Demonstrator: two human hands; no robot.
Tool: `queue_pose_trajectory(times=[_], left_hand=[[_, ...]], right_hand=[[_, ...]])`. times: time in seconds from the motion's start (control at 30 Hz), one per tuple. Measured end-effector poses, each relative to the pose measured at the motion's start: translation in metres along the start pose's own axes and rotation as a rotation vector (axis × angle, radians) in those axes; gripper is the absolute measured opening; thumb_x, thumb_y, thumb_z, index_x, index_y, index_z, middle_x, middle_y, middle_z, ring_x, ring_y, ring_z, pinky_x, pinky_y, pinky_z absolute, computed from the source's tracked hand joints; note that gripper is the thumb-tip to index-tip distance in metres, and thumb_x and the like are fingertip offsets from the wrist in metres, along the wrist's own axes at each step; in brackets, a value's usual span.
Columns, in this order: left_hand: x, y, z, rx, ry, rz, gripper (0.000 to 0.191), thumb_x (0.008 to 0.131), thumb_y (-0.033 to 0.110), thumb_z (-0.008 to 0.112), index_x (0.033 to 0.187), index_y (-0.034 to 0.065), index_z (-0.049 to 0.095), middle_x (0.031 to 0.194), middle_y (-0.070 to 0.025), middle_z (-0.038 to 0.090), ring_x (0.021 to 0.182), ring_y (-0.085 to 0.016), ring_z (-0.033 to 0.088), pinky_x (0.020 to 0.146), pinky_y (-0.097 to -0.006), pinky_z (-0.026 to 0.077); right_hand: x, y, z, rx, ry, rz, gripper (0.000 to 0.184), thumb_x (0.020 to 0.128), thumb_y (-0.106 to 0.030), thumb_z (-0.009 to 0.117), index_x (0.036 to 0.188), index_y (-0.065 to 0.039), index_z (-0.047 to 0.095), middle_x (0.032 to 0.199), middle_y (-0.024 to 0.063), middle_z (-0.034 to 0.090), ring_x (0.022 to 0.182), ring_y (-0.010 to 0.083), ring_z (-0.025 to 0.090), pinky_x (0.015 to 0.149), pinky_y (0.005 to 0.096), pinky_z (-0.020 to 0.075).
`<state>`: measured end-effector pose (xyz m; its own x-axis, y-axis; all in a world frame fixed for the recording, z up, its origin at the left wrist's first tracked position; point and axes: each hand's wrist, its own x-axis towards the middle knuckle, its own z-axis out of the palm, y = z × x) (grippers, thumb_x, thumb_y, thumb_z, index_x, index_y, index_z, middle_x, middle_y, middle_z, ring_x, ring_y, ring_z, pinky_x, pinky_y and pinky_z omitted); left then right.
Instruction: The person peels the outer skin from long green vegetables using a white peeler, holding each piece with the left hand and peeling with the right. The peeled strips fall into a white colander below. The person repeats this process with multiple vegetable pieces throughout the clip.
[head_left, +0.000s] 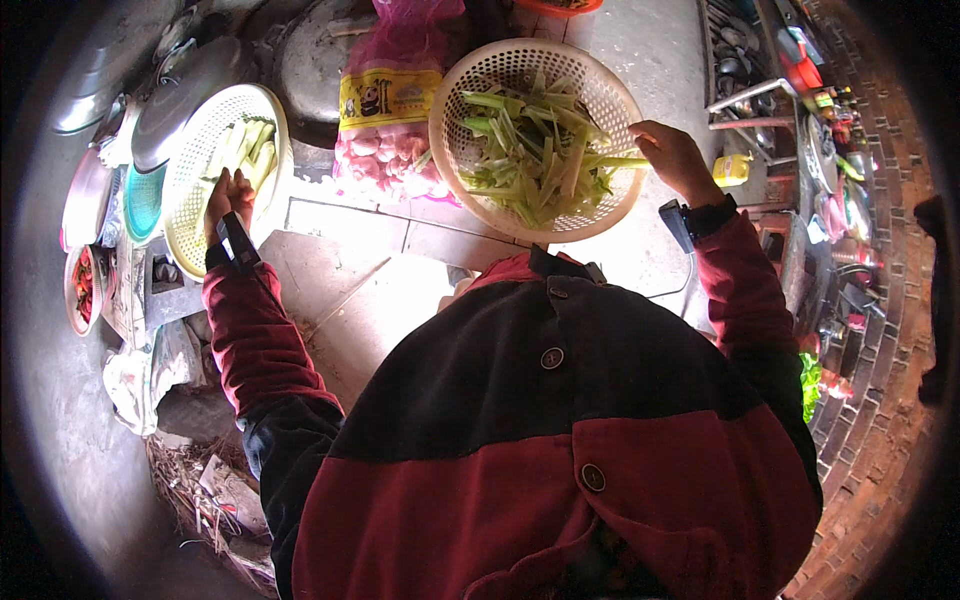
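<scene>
My left hand (229, 199) reaches into a cream plastic colander (180, 172) on the left, its fingers at several pale green peeled stalks (247, 150). Whether the fingers grip a stalk cannot be told. At the right rim of a second perforated plastic colander (480, 214), my right hand (673, 159) has its fingers curled around the end of a pale green strip (619, 161), which lies across the rim. A heap of green and whitish vegetable peelings (536, 142) fills the middle of this colander. Both wrists carry small dark devices on straps.
Between the colanders stands a pink mesh bag of garlic bulbs (375, 157). Behind are a round lid (315, 67) and a dark pan lid (191, 97). A teal basin (142, 199) and a basket of red peppers (82, 289) sit left. A cluttered rack (750, 112) stands right.
</scene>
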<state>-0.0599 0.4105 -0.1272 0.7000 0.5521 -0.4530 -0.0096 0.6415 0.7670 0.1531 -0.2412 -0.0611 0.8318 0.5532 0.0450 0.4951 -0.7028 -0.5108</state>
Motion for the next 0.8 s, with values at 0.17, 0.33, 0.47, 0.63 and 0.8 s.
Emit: queue_pose_trajectory(times=[0.17,0.33,0.47,0.63,0.8], left_hand=[[0.006,-0.001,-0.019,0.032,-0.013,-0.030,0.024,0.094,0.028,0.058,0.093,0.0070,0.047,0.072,-0.0023,0.050,0.051,-0.009,0.041,0.043,-0.0234,0.033],[-0.005,0.001,-0.005,-0.039,0.206,-0.003,0.063,0.087,0.018,0.065,0.129,-0.0088,0.026,0.124,-0.0273,0.043,0.090,-0.034,0.065,0.076,-0.0320,0.055],[-0.050,-0.012,0.034,0.267,0.075,0.113,0.072,0.090,0.021,0.060,0.143,-0.0030,0.018,0.129,-0.0243,0.050,0.107,-0.032,0.060,0.089,-0.0321,0.051],[-0.115,-0.044,0.109,0.211,-0.311,0.068,0.042,0.095,0.022,0.052,0.132,0.0035,0.045,0.123,-0.0148,0.057,0.101,-0.020,0.059,0.081,-0.0244,0.047],[-0.173,-0.094,0.189,0.370,-0.579,0.041,0.031,0.094,0.017,0.053,0.119,-0.0004,0.056,0.097,-0.0058,0.065,0.074,-0.009,0.055,0.063,-0.0203,0.043]], right_hand=[[0.033,0.010,0.033,-0.337,-0.009,-0.190,0.020,0.082,-0.009,0.054,0.098,-0.006,0.065,0.088,0.0179,0.067,0.081,0.0355,0.065,0.072,0.0439,0.0519],[0.056,0.013,0.066,-0.572,-0.277,-0.096,0.022,0.080,-0.015,0.057,0.098,-0.004,0.064,0.088,0.0182,0.067,0.080,0.0364,0.065,0.071,0.0460,0.0520],[0.068,0.009,0.068,-0.540,-0.434,-0.079,0.033,0.079,-0.027,0.062,0.098,-0.001,0.066,0.090,0.0214,0.067,0.080,0.0363,0.066,0.071,0.0461,0.0522],[0.077,0.000,0.050,-0.265,-0.454,0.042,0.036,0.082,-0.029,0.060,0.100,0.002,0.061,0.084,0.0228,0.065,0.075,0.0346,0.065,0.066,0.0442,0.0504],[0.069,-0.026,0.002,0.180,-0.332,0.068,0.032,0.089,-0.031,0.057,0.098,-0.001,0.054,0.076,0.0131,0.058,0.067,0.0220,0.059,0.060,0.0377,0.0461]])
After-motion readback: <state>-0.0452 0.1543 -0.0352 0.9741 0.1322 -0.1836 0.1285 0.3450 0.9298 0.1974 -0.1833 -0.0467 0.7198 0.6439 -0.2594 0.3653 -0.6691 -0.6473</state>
